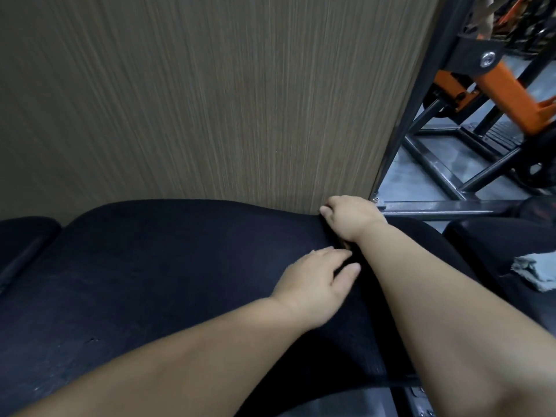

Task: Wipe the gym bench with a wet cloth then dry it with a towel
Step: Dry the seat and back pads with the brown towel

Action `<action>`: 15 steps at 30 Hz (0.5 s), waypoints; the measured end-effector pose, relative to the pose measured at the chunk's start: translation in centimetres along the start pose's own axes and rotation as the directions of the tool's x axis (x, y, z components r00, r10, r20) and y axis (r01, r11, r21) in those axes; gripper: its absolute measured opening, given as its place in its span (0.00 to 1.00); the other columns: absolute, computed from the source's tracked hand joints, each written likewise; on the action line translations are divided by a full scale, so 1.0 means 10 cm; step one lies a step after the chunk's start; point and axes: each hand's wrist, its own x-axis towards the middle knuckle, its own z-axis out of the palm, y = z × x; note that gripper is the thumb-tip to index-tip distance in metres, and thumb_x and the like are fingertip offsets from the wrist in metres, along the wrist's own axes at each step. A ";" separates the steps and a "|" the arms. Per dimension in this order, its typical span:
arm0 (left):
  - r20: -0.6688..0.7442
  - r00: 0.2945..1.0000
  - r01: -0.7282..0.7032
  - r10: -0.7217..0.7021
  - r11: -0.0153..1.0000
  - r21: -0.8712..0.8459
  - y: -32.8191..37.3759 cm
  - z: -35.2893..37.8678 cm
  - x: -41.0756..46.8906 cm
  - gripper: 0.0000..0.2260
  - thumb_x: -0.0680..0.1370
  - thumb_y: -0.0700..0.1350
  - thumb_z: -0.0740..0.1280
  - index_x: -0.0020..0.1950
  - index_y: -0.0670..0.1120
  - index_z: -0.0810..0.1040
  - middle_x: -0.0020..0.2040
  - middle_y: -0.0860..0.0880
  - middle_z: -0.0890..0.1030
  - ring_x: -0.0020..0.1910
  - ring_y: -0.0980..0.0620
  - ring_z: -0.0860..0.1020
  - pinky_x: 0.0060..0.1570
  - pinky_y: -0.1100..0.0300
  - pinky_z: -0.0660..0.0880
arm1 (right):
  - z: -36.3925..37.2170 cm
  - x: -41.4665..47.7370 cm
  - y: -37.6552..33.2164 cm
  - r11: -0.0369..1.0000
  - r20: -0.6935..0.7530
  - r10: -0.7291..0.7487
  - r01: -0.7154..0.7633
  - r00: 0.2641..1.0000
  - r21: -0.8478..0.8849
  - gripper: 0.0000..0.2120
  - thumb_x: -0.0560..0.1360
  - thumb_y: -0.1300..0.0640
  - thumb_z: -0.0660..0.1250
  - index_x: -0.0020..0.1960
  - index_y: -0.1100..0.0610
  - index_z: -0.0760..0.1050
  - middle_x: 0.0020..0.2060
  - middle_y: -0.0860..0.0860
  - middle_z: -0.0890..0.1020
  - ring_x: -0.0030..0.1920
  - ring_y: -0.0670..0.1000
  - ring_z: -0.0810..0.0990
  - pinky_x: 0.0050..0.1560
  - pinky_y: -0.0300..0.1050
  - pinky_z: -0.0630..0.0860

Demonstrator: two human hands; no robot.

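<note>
Head view: we press our left hand (316, 285) flat on the black towel (156, 266) covering the bench (27, 239). Our right hand (350, 216) grips its far corner against the wood wall (210, 100). A grey cloth (534, 270) lies on the neighbouring pad (481, 242), near an orange machine (508, 94).

A brown wood-grain wall panel (210, 100) rises just beyond the grip, filling the view above and left of it. Right of the grip, past the panel's edge, a grey floor (400, 179) carries a black steel frame (445, 206) and an orange machine arm (508, 91). The light is dim and even.
</note>
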 end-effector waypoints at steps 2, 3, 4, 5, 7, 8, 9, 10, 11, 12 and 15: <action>0.008 1.000 -0.009 0.008 0.985 0.169 -0.15 -0.12 -0.06 0.22 0.83 0.55 0.55 0.76 0.51 0.64 0.76 0.54 0.64 0.77 0.55 0.56 0.74 0.59 0.51 | -0.02 -0.03 0.08 0.999 0.008 -0.027 0.027 1.000 0.019 0.19 0.81 0.44 0.51 0.61 0.52 0.75 0.59 0.54 0.79 0.61 0.58 0.75 0.58 0.50 0.71; 0.037 0.999 0.002 -0.013 0.964 0.267 -0.24 -0.16 -0.09 0.24 0.83 0.57 0.53 0.78 0.52 0.59 0.78 0.55 0.59 0.78 0.56 0.52 0.76 0.57 0.46 | -0.04 -0.05 0.14 0.999 0.011 -0.027 0.027 1.000 0.026 0.19 0.81 0.44 0.52 0.62 0.51 0.75 0.60 0.53 0.78 0.61 0.58 0.75 0.59 0.50 0.71; 0.068 0.997 0.017 -0.044 0.938 0.346 -0.31 -0.19 -0.11 0.26 0.82 0.59 0.51 0.79 0.52 0.54 0.79 0.57 0.53 0.78 0.56 0.47 0.76 0.54 0.42 | -0.05 -0.05 0.21 1.000 0.017 -0.008 0.008 1.000 0.024 0.19 0.81 0.44 0.52 0.62 0.51 0.74 0.60 0.53 0.78 0.61 0.57 0.75 0.59 0.51 0.71; 0.092 0.993 0.027 -0.069 0.918 0.397 -0.37 -0.19 -0.12 0.28 0.82 0.61 0.49 0.80 0.53 0.49 0.79 0.58 0.49 0.78 0.57 0.43 0.76 0.51 0.39 | -0.06 -0.06 0.29 1.000 0.019 0.027 -0.027 0.999 0.015 0.19 0.81 0.44 0.51 0.62 0.50 0.74 0.60 0.53 0.78 0.61 0.58 0.75 0.58 0.50 0.71; 0.108 0.991 0.028 -0.081 0.904 0.427 -0.42 -0.17 -0.13 0.29 0.82 0.62 0.46 0.80 0.53 0.45 0.79 0.59 0.44 0.78 0.57 0.39 0.76 0.49 0.37 | -0.05 -0.08 0.46 0.991 0.000 0.127 -0.127 0.992 -0.029 0.19 0.80 0.43 0.50 0.61 0.49 0.74 0.59 0.53 0.78 0.61 0.58 0.74 0.55 0.50 0.69; 0.107 0.991 0.024 -0.077 0.905 0.424 -0.42 -0.15 -0.13 0.29 0.82 0.62 0.46 0.80 0.53 0.45 0.79 0.59 0.44 0.77 0.57 0.39 0.76 0.49 0.37 | -0.05 -0.10 0.54 0.981 -0.011 0.182 -0.182 0.983 -0.059 0.20 0.80 0.42 0.50 0.61 0.48 0.74 0.59 0.53 0.78 0.60 0.59 0.74 0.55 0.51 0.69; 0.104 0.992 0.022 -0.072 0.907 0.421 -0.42 -0.15 -0.13 0.29 0.82 0.62 0.46 0.80 0.53 0.45 0.79 0.59 0.43 0.77 0.57 0.39 0.76 0.50 0.37 | -0.05 -0.12 0.60 0.970 -0.015 0.231 -0.232 0.973 -0.078 0.20 0.80 0.42 0.49 0.62 0.48 0.73 0.60 0.55 0.76 0.60 0.60 0.74 0.55 0.51 0.69; 0.101 0.992 0.021 -0.070 0.906 0.422 -0.42 -0.14 -0.12 0.29 0.82 0.63 0.46 0.80 0.53 0.45 0.79 0.59 0.43 0.77 0.57 0.39 0.76 0.50 0.37 | -0.04 -0.14 0.62 0.958 -0.014 0.274 -0.274 0.962 -0.078 0.21 0.80 0.42 0.48 0.63 0.48 0.72 0.60 0.56 0.74 0.60 0.61 0.74 0.56 0.53 0.69; 0.101 0.992 0.022 -0.071 0.905 0.424 -0.43 -0.15 -0.12 0.29 0.82 0.63 0.46 0.80 0.53 0.45 0.79 0.59 0.43 0.77 0.57 0.39 0.76 0.50 0.37 | -0.04 -0.17 0.62 0.950 -0.005 0.306 -0.306 0.952 -0.065 0.21 0.80 0.42 0.48 0.64 0.48 0.71 0.60 0.57 0.73 0.59 0.62 0.73 0.57 0.54 0.69; 0.103 0.992 0.025 -0.076 0.905 0.424 -0.44 -0.15 -0.13 0.29 0.82 0.63 0.46 0.80 0.53 0.45 0.79 0.59 0.43 0.77 0.57 0.39 0.76 0.50 0.36 | -0.03 -0.21 0.60 0.946 0.001 0.320 -0.320 0.947 -0.050 0.21 0.80 0.42 0.47 0.64 0.47 0.71 0.60 0.57 0.72 0.59 0.62 0.73 0.58 0.55 0.70; 0.104 0.991 0.034 -0.086 0.905 0.424 -0.46 -0.16 -0.14 0.29 0.82 0.63 0.45 0.80 0.53 0.45 0.79 0.59 0.44 0.78 0.57 0.39 0.76 0.50 0.37 | 0.03 -0.39 0.55 0.963 -0.039 0.269 -0.270 0.962 -0.011 0.20 0.80 0.42 0.48 0.65 0.47 0.70 0.62 0.57 0.72 0.63 0.61 0.70 0.62 0.56 0.70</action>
